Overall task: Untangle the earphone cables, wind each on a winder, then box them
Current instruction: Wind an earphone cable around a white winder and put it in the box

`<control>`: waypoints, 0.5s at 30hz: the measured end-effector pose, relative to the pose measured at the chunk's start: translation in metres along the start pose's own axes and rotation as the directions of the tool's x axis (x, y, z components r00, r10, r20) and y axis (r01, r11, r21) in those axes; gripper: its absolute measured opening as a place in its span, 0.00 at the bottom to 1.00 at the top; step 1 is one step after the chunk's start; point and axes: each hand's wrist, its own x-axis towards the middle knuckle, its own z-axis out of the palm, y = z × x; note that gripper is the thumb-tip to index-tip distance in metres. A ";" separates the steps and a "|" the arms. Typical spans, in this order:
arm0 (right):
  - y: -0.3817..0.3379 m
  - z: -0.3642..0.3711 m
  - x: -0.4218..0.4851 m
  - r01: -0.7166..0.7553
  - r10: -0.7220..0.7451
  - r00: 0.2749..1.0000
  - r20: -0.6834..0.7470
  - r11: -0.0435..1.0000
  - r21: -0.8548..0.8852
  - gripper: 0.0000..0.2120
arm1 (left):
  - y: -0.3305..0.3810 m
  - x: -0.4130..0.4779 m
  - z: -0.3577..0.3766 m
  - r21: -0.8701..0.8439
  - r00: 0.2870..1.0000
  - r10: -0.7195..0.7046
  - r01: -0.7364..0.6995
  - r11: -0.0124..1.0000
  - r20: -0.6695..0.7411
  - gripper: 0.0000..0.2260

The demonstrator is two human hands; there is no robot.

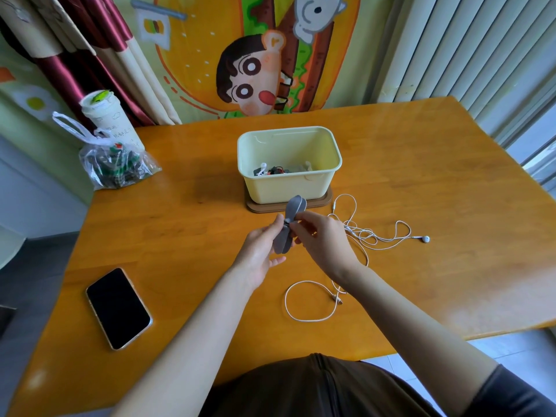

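A grey bow-shaped winder (291, 218) is held upright just in front of the cream box (288, 188). My left hand (261, 251) grips its narrow waist from the left. My right hand (323, 236) pinches the same waist from the right, with white cable at its fingers. The white earphone cable (364, 236) lies loose on the table to the right, one earbud (425, 238) at its far end, and a loop with the plug (338, 300) lies near my right forearm. Wound earphones (272, 170) lie inside the box.
The box stands on a brown lid (326, 200) on the orange wooden table (180, 230). A black phone (118, 308) lies at the front left. A plastic bag (114, 164) and a paper cup (105, 115) stand at the back left corner.
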 end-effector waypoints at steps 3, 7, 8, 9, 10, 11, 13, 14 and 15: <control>0.004 0.004 -0.001 -0.027 0.027 0.999 -0.033 1.000 -0.005 0.06 | -0.004 0.002 0.004 0.129 0.981 0.147 -0.131 0.983 -0.127 0.15; 0.006 0.007 -0.001 -0.050 0.050 0.995 -0.082 0.999 0.002 0.06 | -0.004 -0.004 0.008 0.322 0.932 0.361 -0.332 0.887 -0.031 0.09; 0.006 0.007 0.000 -0.064 0.064 0.993 -0.100 0.998 0.009 0.06 | -0.004 -0.004 0.008 0.347 0.929 0.371 -0.354 0.869 0.018 0.10; 0.007 0.007 0.000 -0.079 0.080 0.990 -0.116 0.997 0.015 0.06 | -0.004 -0.004 0.008 0.375 0.926 0.374 -0.366 0.852 0.053 0.12; 0.008 0.007 0.000 -0.089 0.091 0.988 -0.127 0.996 0.020 0.06 | -0.004 -0.004 0.007 0.408 0.922 0.382 -0.376 0.832 0.072 0.13; 0.009 0.007 0.000 -0.095 0.097 0.986 -0.132 0.995 0.023 0.07 | -0.004 -0.004 0.006 0.445 0.916 0.392 -0.385 0.809 0.080 0.14; 0.011 0.007 -0.001 -0.105 0.107 0.985 -0.132 0.994 0.027 0.07 | -0.004 -0.004 0.006 0.524 0.910 0.405 -0.388 0.758 0.088 0.16; 0.012 0.008 -0.002 -0.106 0.109 0.986 -0.129 0.994 0.030 0.07 | -0.003 -0.005 0.006 0.555 0.907 0.413 -0.388 0.736 0.086 0.16; 0.012 0.008 -0.003 -0.106 0.110 0.986 -0.125 0.994 0.032 0.07 | -0.002 -0.006 0.006 0.578 0.902 0.425 -0.388 0.718 0.077 0.16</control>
